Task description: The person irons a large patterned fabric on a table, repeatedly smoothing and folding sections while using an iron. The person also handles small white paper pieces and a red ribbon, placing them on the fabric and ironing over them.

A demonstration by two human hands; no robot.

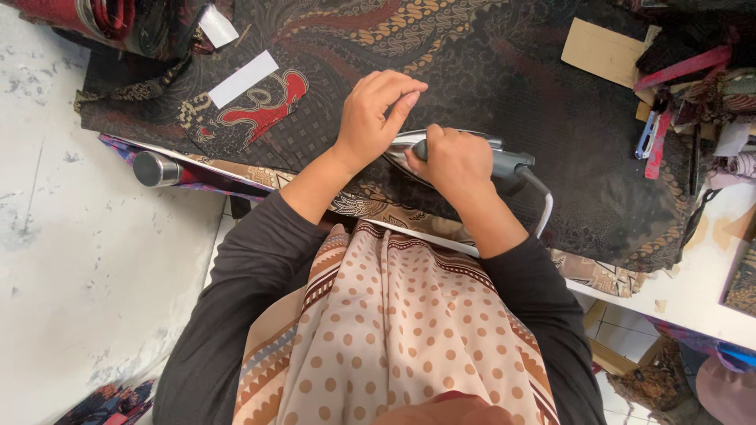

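Head view: at frame centre the right hand (455,161) has its fingers clenched round the handle of an iron (472,153) resting on dark patterned cloth (504,71) spread over the bench (709,291); the left hand (376,114), fingers released, presses flat on the cloth just beside it.

left hand (376,114) flat, fingers curled forward, right hand (453,161) fisted in a grip, forearms converging

Dark patterned cloth (504,71), matt and finely woven, covers the bench (693,291), whose bare top is smooth and white. The iron (441,145) shows a glossy metal body with a grey plastic handle; a polished metal cylinder (153,169) lies left. Cardboard piece (602,51) and white paper strip (242,79) are matt.
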